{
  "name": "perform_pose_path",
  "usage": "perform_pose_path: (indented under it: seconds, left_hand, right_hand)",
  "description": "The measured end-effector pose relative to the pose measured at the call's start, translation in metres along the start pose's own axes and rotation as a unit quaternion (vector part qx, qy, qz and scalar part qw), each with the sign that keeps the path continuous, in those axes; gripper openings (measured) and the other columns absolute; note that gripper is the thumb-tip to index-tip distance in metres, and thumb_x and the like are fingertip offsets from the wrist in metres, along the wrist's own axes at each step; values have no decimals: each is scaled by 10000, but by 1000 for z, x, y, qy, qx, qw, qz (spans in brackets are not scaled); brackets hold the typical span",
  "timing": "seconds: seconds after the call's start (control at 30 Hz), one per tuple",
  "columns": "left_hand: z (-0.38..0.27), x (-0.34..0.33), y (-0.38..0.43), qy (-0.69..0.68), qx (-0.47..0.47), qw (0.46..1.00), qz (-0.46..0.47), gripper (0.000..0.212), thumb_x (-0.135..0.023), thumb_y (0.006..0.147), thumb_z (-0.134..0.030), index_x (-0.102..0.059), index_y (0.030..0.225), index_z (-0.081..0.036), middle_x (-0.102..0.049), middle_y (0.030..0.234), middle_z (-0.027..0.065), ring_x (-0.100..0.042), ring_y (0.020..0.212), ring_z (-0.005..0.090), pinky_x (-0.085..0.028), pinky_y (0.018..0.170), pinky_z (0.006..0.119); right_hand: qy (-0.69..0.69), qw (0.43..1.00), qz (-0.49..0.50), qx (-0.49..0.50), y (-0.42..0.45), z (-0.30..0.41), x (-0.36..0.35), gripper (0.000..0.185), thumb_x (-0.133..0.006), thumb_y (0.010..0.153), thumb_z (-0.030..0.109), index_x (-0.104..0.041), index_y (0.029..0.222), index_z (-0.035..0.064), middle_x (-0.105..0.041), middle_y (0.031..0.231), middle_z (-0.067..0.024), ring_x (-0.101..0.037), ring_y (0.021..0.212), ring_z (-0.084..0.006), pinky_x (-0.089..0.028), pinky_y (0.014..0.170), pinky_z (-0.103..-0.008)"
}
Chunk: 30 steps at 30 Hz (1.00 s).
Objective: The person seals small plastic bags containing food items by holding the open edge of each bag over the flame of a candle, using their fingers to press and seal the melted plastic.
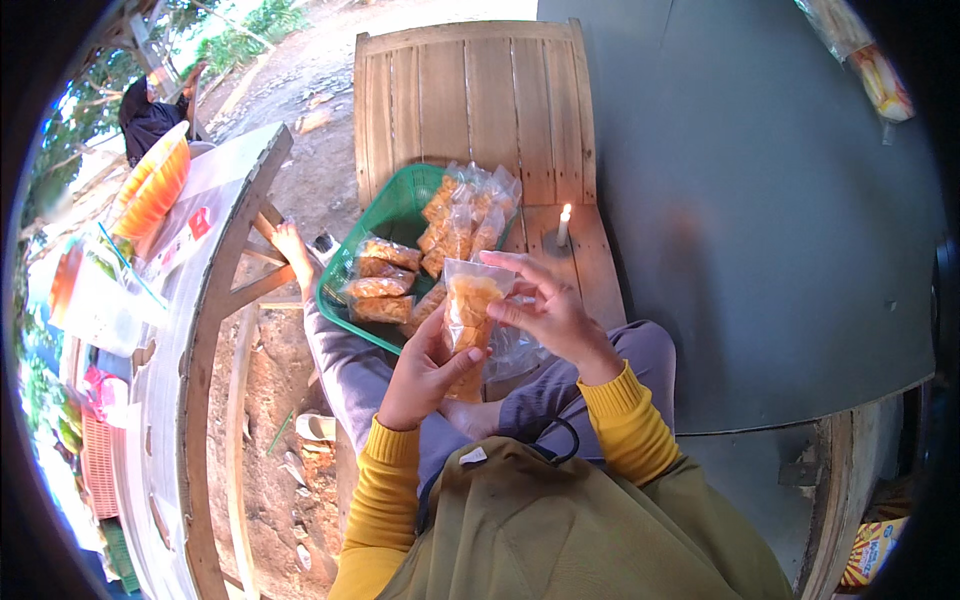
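Observation:
My left hand (pixel 435 366) is closed around a clear plastic bag of orange-yellow chips (pixel 471 304), which it holds upright. The bag's upper edge stands flat and unfilled above the chips. My right hand (pixel 546 311) is at the bag's upper right, fingers spread. Its thumb overlaps the bag's side and its index finger reaches the top edge; whether they press on it is unclear. Behind the hands, a green plastic basket (pixel 341 268) contains several filled bags (pixel 386 281). Empty-looking clear plastic bags (pixel 517 358) lie partly hidden under my right hand.
A lit white candle (pixel 563 229) stands on the wooden bench (pixel 472 105), right of the basket. A grey tabletop (pixel 765 225) borders the right side. Left is a wooden table (pixel 196 330) bearing an orange bowl (pixel 154 184). Beyond it sits a person (pixel 150 120) in dark clothing.

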<state>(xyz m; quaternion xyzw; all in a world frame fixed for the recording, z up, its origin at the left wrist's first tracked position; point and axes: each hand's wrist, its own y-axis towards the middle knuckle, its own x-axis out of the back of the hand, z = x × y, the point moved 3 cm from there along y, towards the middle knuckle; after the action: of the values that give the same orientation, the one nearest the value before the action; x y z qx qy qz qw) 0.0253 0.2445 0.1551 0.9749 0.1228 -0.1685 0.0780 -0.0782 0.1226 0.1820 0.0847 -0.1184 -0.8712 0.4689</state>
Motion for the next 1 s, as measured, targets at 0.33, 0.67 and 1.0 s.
perform_pose_path:
  seconds: [0.33,0.67,1.0]
  left_hand:
    - [15,9,-2,9,47,999,-6,534,-611,789,-46,-341,1245,21,-497,1113,63,-513,966,123,-445,824,269]
    - [36,25,9,24,65,997,-46,508,-609,783,-32,-366,1227,8,-502,1096,56,-505,977,111,-433,817,244]
    - [78,170,106,-4,-41,932,-360,325,-659,742,-41,-521,1036,-32,-583,921,31,-565,801,122,-459,714,234]
  right_hand:
    - [-123,988,-85,-45,17,-16,17,165,-523,869,159,-557,813,7,-530,634,-3,-508,537,-45,-415,475,-188]
    - [18,991,-108,-72,26,-50,33,211,-470,900,217,-565,864,32,-497,620,20,-460,513,-37,-401,475,-170]
    - [-52,948,-212,-232,-5,-148,102,195,-512,879,213,-592,882,36,-517,637,24,-456,513,-33,-387,466,-172]
